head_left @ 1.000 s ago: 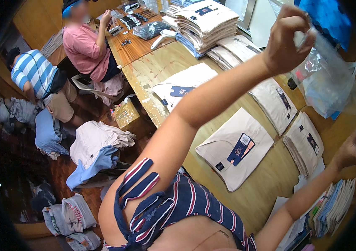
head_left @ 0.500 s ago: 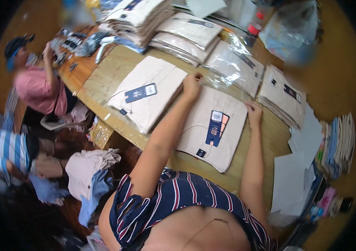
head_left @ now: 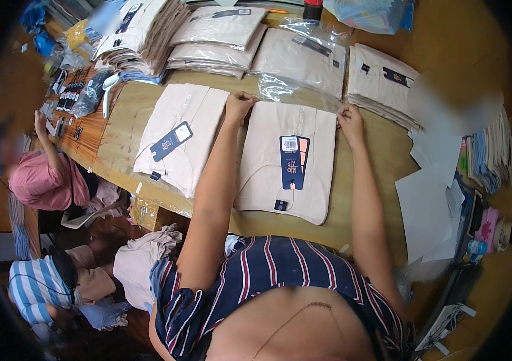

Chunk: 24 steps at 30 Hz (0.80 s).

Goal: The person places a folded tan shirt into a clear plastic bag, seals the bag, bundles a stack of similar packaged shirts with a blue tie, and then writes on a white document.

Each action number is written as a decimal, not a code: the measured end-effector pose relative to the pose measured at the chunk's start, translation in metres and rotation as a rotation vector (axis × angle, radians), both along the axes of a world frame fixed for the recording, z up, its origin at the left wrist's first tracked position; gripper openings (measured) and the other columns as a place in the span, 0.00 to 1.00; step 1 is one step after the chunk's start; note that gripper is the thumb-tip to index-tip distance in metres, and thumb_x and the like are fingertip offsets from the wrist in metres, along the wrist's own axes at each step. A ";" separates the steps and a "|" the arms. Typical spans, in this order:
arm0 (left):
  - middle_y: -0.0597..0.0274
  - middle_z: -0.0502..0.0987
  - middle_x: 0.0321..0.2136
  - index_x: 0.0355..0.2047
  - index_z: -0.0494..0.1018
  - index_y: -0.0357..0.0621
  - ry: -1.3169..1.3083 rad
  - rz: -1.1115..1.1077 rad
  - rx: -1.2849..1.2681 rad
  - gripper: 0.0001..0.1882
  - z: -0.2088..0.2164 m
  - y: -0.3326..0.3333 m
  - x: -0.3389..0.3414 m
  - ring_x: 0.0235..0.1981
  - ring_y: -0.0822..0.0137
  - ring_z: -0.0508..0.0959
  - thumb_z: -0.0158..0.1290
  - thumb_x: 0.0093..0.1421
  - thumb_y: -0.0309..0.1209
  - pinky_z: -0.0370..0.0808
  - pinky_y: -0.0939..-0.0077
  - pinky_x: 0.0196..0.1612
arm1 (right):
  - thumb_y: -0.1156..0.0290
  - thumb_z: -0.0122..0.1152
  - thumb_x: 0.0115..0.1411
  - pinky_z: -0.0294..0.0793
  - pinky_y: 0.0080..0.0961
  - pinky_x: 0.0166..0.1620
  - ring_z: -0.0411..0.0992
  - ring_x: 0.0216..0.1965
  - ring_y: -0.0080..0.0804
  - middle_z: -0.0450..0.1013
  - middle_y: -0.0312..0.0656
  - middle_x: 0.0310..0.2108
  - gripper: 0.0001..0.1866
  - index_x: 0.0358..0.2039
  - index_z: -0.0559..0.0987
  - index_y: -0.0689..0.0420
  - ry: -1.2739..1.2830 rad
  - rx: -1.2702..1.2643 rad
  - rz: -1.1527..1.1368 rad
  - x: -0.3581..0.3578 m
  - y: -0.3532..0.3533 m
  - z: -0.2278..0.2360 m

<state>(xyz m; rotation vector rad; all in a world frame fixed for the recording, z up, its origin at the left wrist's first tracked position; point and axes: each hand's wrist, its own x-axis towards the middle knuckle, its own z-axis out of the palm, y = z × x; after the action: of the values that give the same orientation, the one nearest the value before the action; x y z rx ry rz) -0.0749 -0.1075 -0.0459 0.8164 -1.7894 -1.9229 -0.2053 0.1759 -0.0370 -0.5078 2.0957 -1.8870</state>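
I have the folded beige garment (head_left: 262,156) at the centre of my view, flat on the table (head_left: 376,174), its navy hang tag (head_left: 290,159) facing up. Taking that garment as the clock's hub, my left hand (head_left: 241,108) is at 11 o'clock and my right hand (head_left: 350,123) at 1, each by a far corner. The fingers of both are narrowed to a pinch, seemingly on the near edge of the clear plastic bag (head_left: 277,90) at 12; the film is so sheer that I cannot tell whether cloth is caught too.

To do this well, I would keep both pinches level and the film spread as wide as the garment, holding the fold flat and the tag smooth so that neither snags. I'd mind the left side, where the second beige garment (head_left: 205,120) lies near at 10 o'clock and could be nudged.

A second ago both hands were up off the table and well apart, with clear film hanging by the left; now both are down at the garment's far corners. The view has swung round too, so the garment sits squarer to me, still flat and tag-up.
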 end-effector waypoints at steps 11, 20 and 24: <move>0.64 0.71 0.18 0.20 0.68 0.37 -0.001 0.105 -0.435 0.02 0.011 0.048 0.060 0.24 0.77 0.70 0.48 0.43 0.19 0.66 0.84 0.29 | 0.86 0.49 0.45 0.67 0.13 0.30 0.66 0.26 0.18 0.66 0.33 0.22 0.06 0.23 0.68 0.60 -0.045 0.044 0.115 0.026 0.026 -0.003; 0.71 0.66 0.20 0.20 0.65 0.39 -0.072 -0.062 -0.293 0.04 0.032 0.069 0.102 0.23 0.80 0.65 0.45 0.45 0.17 0.62 0.89 0.27 | 0.87 0.48 0.42 0.62 0.14 0.15 0.65 0.15 0.18 0.65 0.32 0.17 0.07 0.19 0.67 0.59 -0.161 0.099 0.233 0.049 0.046 0.012; 0.72 0.64 0.19 0.19 0.64 0.41 -0.021 -0.130 -0.129 0.06 0.028 0.071 0.115 0.22 0.81 0.63 0.43 0.45 0.16 0.58 0.89 0.25 | 0.87 0.47 0.41 0.61 0.14 0.14 0.63 0.11 0.18 0.64 0.32 0.15 0.07 0.18 0.66 0.59 -0.214 0.164 0.288 0.058 0.050 0.019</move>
<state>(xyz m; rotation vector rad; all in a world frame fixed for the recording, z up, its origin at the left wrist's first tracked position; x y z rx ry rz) 0.0398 -0.0362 -0.0176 0.6948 -1.9999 -1.8601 -0.1478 0.2254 -0.0181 -0.5132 1.9025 -1.5239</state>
